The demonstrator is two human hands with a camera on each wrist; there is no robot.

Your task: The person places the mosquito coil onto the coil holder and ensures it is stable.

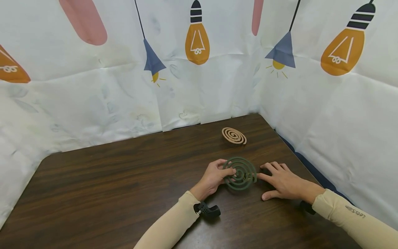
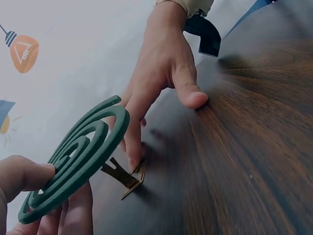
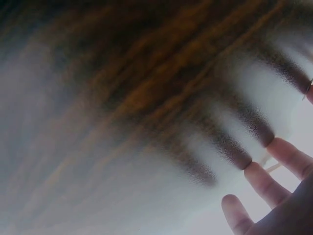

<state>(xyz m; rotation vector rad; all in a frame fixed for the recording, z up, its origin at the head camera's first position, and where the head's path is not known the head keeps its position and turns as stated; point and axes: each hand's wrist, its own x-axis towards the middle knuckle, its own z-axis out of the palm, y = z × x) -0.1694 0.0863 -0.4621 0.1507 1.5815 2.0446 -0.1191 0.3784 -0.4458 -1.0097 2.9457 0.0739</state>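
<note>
A green mosquito coil (image 1: 238, 174) is pinched at its middle between the thumb and fingers of my left hand (image 1: 212, 178), tilted and held above the dark wooden table. Just beyond it, a small brass-coloured metal stand (image 2: 128, 182) with a forked upright piece sits on the tabletop. My right hand (image 1: 284, 181) is spread out low over the table, its index fingertip touching the stand in the left wrist view. In the right wrist view, several fingers (image 3: 266, 183) of that hand stand apart with their tips at the table surface.
A tan spiral coil (image 1: 234, 135) lies farther back on the table (image 1: 124, 186). White sheets (image 1: 109, 90) printed with lamps and bulbs hang behind and along the right side. Dark cameras (image 1: 207, 210) are strapped to the wrists.
</note>
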